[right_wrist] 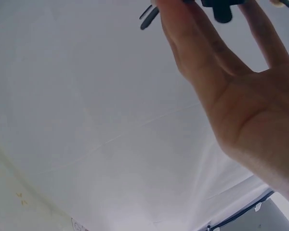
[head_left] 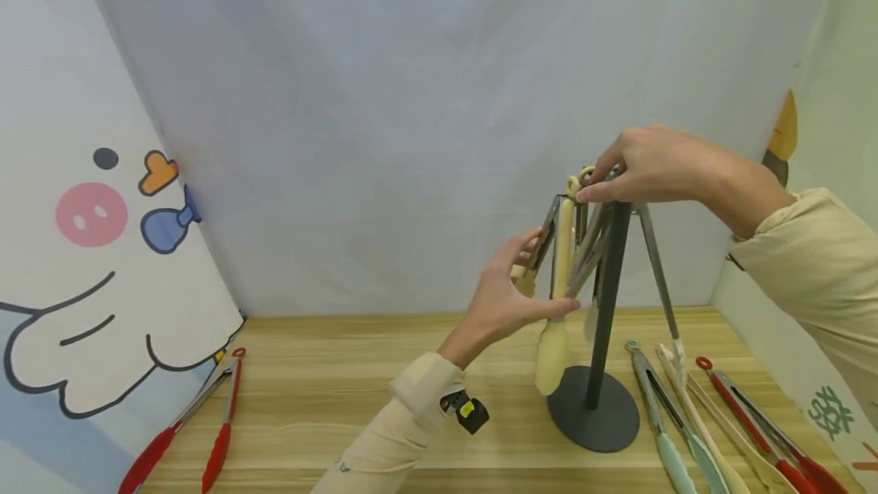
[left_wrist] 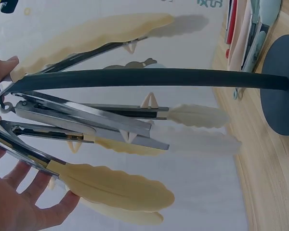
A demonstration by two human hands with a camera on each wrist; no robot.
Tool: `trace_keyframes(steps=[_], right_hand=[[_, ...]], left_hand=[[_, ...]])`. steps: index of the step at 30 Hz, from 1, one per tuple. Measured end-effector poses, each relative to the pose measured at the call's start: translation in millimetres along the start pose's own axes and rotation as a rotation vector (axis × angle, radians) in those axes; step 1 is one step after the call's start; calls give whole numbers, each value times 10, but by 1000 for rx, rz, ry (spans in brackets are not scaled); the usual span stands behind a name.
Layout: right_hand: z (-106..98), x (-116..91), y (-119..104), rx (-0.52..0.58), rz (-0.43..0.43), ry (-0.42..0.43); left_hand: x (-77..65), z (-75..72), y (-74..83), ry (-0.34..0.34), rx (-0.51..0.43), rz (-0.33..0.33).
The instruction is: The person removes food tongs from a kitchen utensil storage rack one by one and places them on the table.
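A dark grey hanging stand [head_left: 607, 303] with a round base bears several tongs with steel arms and cream or whitish heads. My left hand [head_left: 504, 288] holds a pair of pale yellow tongs [head_left: 552, 357], its fingers about one arm and its thumb across the front. In the left wrist view those tongs [left_wrist: 118, 187] hang apart from the post, fingertips against the steel arm. My right hand [head_left: 652, 166] grips the top of the stand, thumb beside the tongs' loop. The right wrist view shows dark hooks [right_wrist: 222, 10] between its fingers; the exact contact is partly hidden.
On the wooden table [head_left: 343, 387], red tongs [head_left: 222, 441] lie at the left. Right of the base are mint green tongs [head_left: 672, 448], cream tongs [head_left: 713, 441] and more red tongs [head_left: 761, 433]. A pale cloth wall [head_left: 411, 136] stands behind.
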State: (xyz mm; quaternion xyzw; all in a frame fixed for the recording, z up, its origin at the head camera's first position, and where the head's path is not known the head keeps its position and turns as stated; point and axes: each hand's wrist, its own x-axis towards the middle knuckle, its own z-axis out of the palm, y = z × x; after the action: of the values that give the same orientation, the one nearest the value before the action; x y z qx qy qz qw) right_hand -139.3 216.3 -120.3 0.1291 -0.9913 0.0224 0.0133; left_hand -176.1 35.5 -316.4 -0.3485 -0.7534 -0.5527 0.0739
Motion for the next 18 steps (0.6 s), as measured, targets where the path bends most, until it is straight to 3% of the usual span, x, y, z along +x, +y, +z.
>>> trace_keyframes(steps=[18], right_hand=[[5,13,23,3,6,-10]], left_hand=[[-215,-212,-30,42,37,-7]])
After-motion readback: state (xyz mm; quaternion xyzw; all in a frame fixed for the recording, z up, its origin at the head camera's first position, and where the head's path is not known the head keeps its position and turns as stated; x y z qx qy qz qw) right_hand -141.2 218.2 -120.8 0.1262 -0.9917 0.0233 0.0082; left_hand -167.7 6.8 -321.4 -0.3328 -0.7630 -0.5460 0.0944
